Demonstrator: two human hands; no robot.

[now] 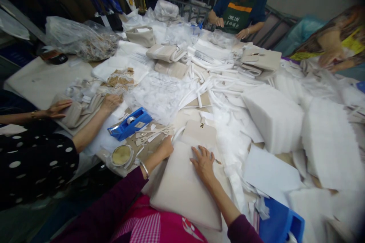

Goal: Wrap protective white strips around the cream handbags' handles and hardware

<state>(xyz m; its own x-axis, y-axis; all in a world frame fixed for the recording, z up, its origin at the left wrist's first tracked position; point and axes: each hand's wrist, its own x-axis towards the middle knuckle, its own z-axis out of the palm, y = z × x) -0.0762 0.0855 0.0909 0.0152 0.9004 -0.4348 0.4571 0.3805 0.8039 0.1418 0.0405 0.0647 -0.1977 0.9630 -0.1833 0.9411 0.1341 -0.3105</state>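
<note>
A beige bag (182, 182) lies in front of me against my pink apron, its flap (199, 133) with a small metal clasp pointing away from me. My right hand (203, 163) rests on the bag with its fingers spread. At the bag's left edge, my left hand (165, 147) has its fingers closed near the end of a white padded strip (179, 133); what it grips is too small to make out. Just left of that hand lie thin beige straps (154, 133) with small buckles.
Left of me are a blue tape dispenser (130, 123), a tape roll (122, 155) and a co-worker's hands on a beige bag. Stacked white foam sheets (273, 117) stand right. Another blue dispenser (281, 220) sits at lower right. Two people work across the table.
</note>
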